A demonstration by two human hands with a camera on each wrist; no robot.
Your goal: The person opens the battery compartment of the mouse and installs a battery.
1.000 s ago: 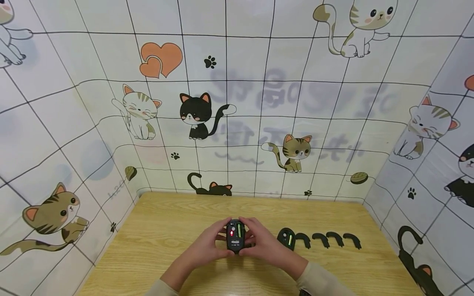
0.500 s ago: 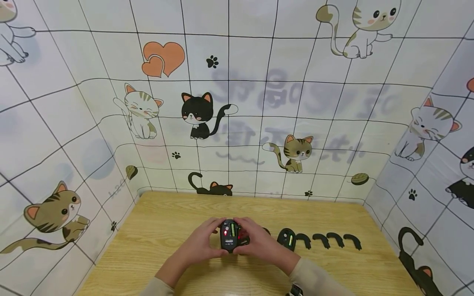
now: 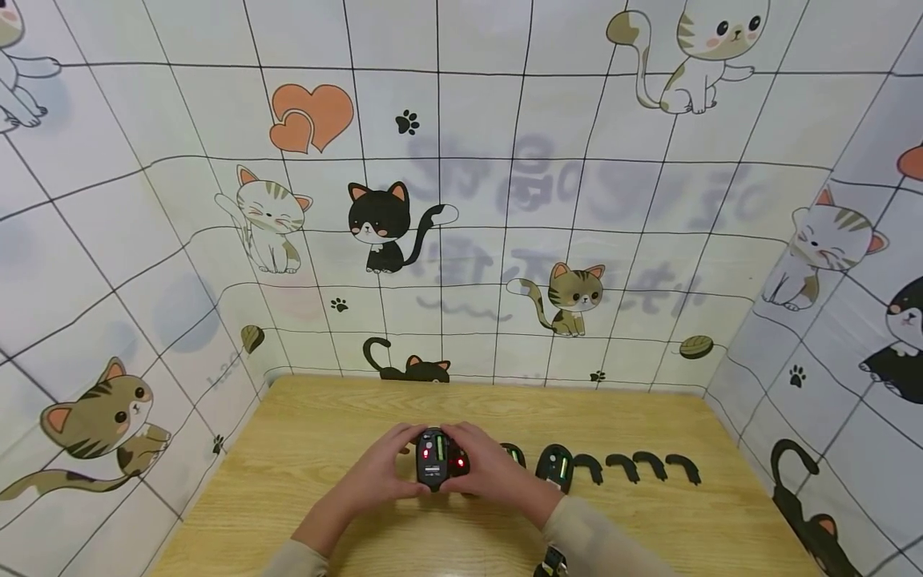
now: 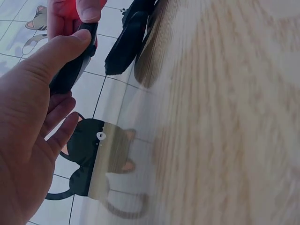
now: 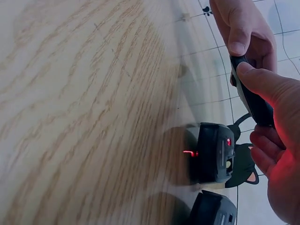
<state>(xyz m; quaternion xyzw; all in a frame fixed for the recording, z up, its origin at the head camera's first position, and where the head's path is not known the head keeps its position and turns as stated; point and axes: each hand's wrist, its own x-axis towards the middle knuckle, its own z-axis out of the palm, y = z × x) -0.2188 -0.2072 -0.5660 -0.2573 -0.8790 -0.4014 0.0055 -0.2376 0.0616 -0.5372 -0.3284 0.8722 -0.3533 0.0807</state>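
Observation:
A black computer mouse is held upright between both hands, its underside towards the head camera. A red light and a greenish battery in an uncovered slot show on that side. My left hand grips its left edge, thumb low and fingers at the top. My right hand pinches its right edge. In the left wrist view, the left thumb presses on the mouse. The right wrist view shows the right thumb against the mouse. A second mouse, also lit red, is partly hidden by the right hand.
Further right on the wooden table, two more mice lie belly up, one partly behind the right hand and one beyond it. Several curved black pieces follow in a row. A cat-patterned sheet encloses the back and sides.
Both hands have moved left together with the mouse. The lit second mouse and another beside it, hidden behind the right hand a second ago, have come into sight.

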